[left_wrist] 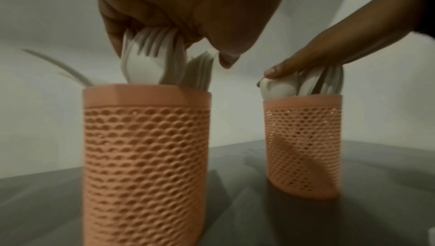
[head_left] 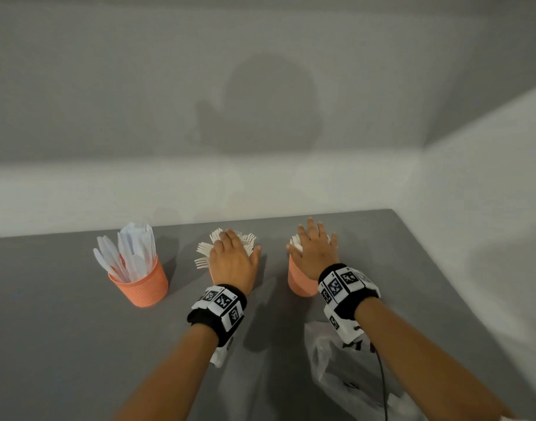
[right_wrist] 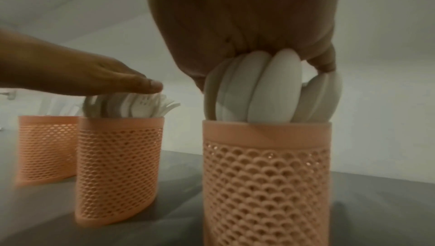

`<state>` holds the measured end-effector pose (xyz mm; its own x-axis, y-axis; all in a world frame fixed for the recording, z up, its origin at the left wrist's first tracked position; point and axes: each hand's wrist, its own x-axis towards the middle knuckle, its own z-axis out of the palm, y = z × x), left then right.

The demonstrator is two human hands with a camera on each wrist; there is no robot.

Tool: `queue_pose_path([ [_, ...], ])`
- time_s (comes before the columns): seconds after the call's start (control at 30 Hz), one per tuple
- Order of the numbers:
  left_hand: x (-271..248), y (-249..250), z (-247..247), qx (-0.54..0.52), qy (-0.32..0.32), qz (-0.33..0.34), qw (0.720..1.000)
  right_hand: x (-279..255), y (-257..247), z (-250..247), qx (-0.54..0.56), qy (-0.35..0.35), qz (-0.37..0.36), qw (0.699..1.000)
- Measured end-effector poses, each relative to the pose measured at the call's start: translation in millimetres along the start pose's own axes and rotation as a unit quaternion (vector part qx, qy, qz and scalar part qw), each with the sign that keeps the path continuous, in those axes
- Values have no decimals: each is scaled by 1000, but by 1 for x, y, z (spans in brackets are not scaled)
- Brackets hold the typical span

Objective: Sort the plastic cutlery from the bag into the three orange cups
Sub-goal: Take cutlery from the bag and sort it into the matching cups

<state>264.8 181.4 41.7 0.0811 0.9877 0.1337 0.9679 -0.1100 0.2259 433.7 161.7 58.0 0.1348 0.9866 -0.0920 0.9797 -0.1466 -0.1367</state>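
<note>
Three orange mesh cups stand in a row on the grey table [head_left: 63, 344]. The left cup [head_left: 142, 284] holds white knives [head_left: 130, 253]. My left hand [head_left: 233, 259] lies flat, fingers straight, on the white forks [head_left: 204, 253] in the middle cup [left_wrist: 146, 157]. My right hand [head_left: 316, 249] presses flat on the white spoons [right_wrist: 259, 90] in the right cup [head_left: 300, 281]. The middle cup is almost hidden under my left hand in the head view. A clear plastic bag [head_left: 345, 372] lies crumpled near my right forearm.
A pale wall rises right behind the cups and along the table's right side. Bare grey tabletop stretches to the left of and in front of the knife cup. A black cable [head_left: 382, 381] runs from my right wristband over the bag.
</note>
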Motion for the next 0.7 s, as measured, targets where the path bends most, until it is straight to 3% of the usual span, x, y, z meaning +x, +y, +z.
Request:
queue_pose_path([
  [0.17,5,10,-3,-11,-33,-66,997,7,6,-2,-24,-27,-10,999],
  [0.4,8,-4,-12,-90,-47,-44,994,-16,-4,-27,65,3,27,998],
  [0.53,-4,-25,-35,-160,11,33,987,-43,-5,-56,102,46,21,994],
  [0.63,-16,-41,-67,-276,74,138,948,-74,-3,-77,192,55,-1,980],
  [0.7,-29,-54,-87,-316,103,202,921,-105,2,-85,244,12,-4,970],
])
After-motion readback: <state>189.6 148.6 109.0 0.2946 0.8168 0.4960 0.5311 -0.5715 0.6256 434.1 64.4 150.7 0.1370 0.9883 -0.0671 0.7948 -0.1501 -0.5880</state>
